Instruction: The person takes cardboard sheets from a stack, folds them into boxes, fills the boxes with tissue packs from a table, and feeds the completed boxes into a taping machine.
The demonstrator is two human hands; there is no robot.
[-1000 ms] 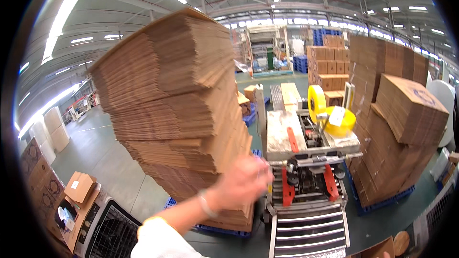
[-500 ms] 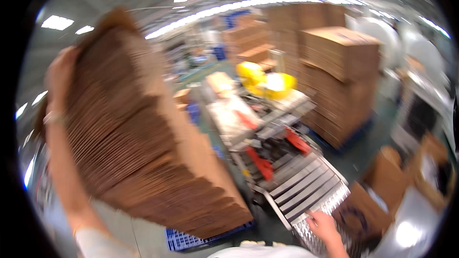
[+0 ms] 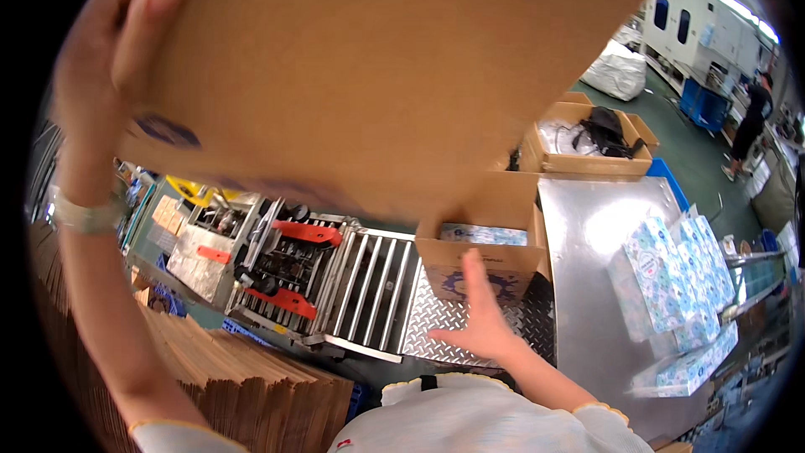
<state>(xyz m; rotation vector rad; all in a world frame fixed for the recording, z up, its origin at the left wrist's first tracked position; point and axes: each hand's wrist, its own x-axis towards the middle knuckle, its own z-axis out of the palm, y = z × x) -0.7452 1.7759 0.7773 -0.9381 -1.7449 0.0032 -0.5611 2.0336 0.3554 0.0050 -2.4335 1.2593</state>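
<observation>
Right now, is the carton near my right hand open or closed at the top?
Open: in the carton, no flap covers the blue-and-white pack that shows inside.

Raised cardboard [image 3: 377, 59], gripped at its left edge by the left hand [image 3: 126, 59], blocks the upper middle. Room below it over the roller conveyor [image 3: 373, 285]. Open carton [image 3: 482, 260] just ahead of right hand [image 3: 486, 319]. Bare strip of metal table [image 3: 583, 302] between carton and blue-white packs [image 3: 671, 277]. Clearance behind cardboard: hidden, can't judge.

held carton [image 3: 377, 75]: 1 | red bars [image 3: 308, 233]: 3 | distant person [image 3: 752, 116]: 1
</observation>
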